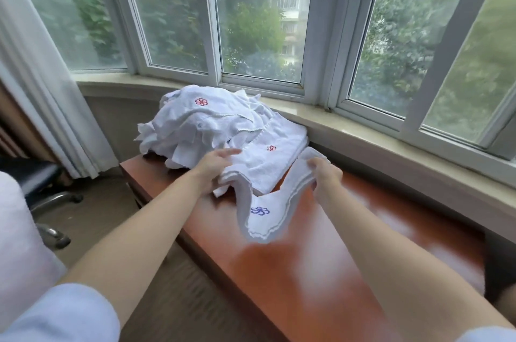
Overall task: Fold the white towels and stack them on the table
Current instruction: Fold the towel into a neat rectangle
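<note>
Table (321, 272) reddish wood, beside bay window (259, 20); curtain (42, 90) left.

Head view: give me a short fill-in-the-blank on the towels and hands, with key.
1. The towel held between both hands carries a flower embroidered in ____ thread.
2. The folded stack shows a flower stitched in ____.
3. The right hand pinches the held towel's edge, while the ____ hand grips its other end.
4. The unfolded pile lies on the table, on the side nearer the ____.

Missing words: blue; red; left; window
</note>
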`<state>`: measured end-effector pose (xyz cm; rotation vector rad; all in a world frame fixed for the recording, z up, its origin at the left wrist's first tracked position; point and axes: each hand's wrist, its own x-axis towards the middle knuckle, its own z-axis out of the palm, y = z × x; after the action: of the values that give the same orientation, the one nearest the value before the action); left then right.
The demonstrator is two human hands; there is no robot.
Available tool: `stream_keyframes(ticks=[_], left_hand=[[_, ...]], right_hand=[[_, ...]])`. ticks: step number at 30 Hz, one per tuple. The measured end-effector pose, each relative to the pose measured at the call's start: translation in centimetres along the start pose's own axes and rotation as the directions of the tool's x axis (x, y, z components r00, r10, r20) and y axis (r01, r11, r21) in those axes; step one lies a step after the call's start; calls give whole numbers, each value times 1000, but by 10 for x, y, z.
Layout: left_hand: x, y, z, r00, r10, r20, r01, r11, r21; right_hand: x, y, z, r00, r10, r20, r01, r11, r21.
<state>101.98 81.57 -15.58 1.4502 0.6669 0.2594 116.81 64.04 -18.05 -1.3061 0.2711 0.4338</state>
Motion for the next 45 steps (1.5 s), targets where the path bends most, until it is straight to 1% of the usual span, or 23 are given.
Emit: stream_keyframes(ticks=[3,6,8,9,11,15,17,20,23,26,28,31,35,37,39,43,45], left_hand=[[38,19,-1,1000,15,15,-14,997,-79],[75,39,1,999,13,38,-2,966,-258],[104,51,1,996,5,94,33,917,-397],[117,58,0,989,5,147,62,891,-449],[141,68,-2,975,12,221,99,869,-485],[184,80,-7,971,-16,239,123,888,-442],[202,83,-11,961,-16,278,135,901,-413],[233,91,-21,955,-4,296,123,915,-385],[264,102,-34,931,12,364,124,930,-347],[291,110,-54,920,1,393,135,939,-318],[306,113,-67,921,-9,391,135,945,-297],[327,118,-81,918,-12,397,123,959,-255],[351,121,-85,895,-10,446,99,979,-177],[360,123,-83,879,-14,476,100,983,-155],[369,127,-77,867,-13,498,87,988,-126],[385,139,-61,876,-37,480,75,995,-61],[393,144,-56,878,-45,476,60,998,-16]], right_hand=[[17,-11,27,1000,-8,-5,8,999,41],[37,-27,54,999,26,-40,-21,993,118],[50,-40,73,995,79,-55,-65,973,221],[58,-44,81,993,97,-65,-76,961,267],[72,-50,97,992,106,-71,-78,945,318],[94,-52,121,986,91,-139,-32,926,377],[98,-48,133,975,103,-197,-20,923,384],[100,-51,157,959,132,-249,-24,918,397],[99,-56,185,939,83,-335,55,922,384],[92,-56,218,908,31,-418,136,921,365],[92,-50,240,871,11,-491,197,908,370],[89,-42,266,836,34,-548,224,891,395],[93,-37,282,775,41,-630,281,872,402],[99,-39,285,757,51,-651,288,869,402],[107,-42,289,765,66,-641,266,873,408],[124,-53,289,788,67,-612,250,874,417],[132,-54,286,776,78,-626,276,850,449]])
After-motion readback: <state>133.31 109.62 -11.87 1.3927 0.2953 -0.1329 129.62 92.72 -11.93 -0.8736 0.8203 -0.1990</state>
